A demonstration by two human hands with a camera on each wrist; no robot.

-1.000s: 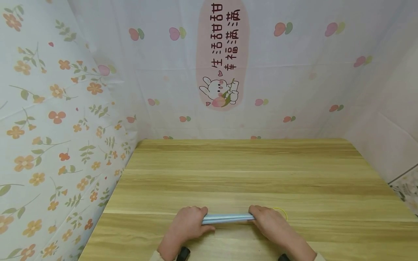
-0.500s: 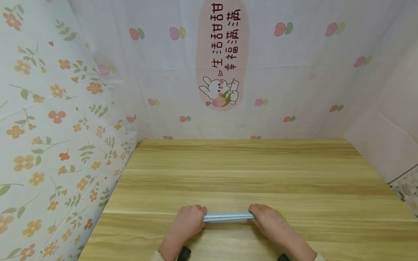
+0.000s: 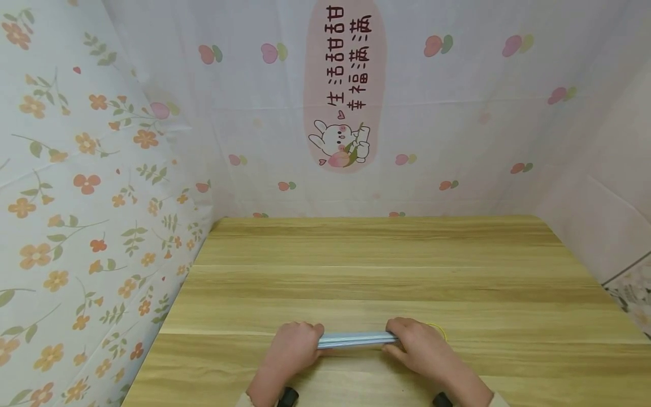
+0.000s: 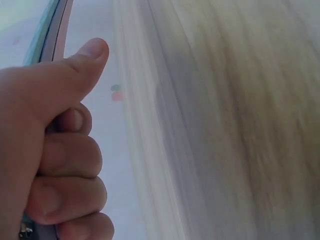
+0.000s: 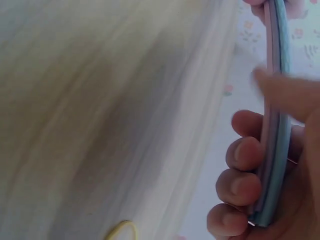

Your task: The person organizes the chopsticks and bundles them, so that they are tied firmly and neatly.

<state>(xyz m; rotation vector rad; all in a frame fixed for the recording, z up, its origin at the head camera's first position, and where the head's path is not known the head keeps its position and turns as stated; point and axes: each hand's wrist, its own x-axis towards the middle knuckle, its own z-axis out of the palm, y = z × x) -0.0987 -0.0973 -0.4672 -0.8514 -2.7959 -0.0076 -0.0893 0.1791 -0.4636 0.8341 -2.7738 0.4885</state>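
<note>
A slim bundle of long pale blue, grey and pink strips (image 3: 356,339) spans the gap between both hands, roughly level above the wooden table. My left hand (image 3: 295,347) grips its left end; in the left wrist view the fingers (image 4: 72,155) curl round it and the thumb lies across it. On the other end, my right hand (image 3: 424,347) holds on with curled fingers (image 5: 240,185), while its thumb (image 5: 287,92) is lifted and blurred. The bundle's lower end (image 5: 262,217) shows by the right palm. Its exact kind I cannot tell.
A thin yellow loop (image 3: 439,329), like a rubber band, lies on the wooden table (image 3: 381,271) just beyond the right hand. Printed white cloth (image 3: 229,130) hangs behind the table, and flowered cloth (image 3: 102,226) runs along its left side.
The left thumb, stretched out a second ago, tucked in against the bundle. Now the right thumb has swung out from it. The bundle has barely moved.
</note>
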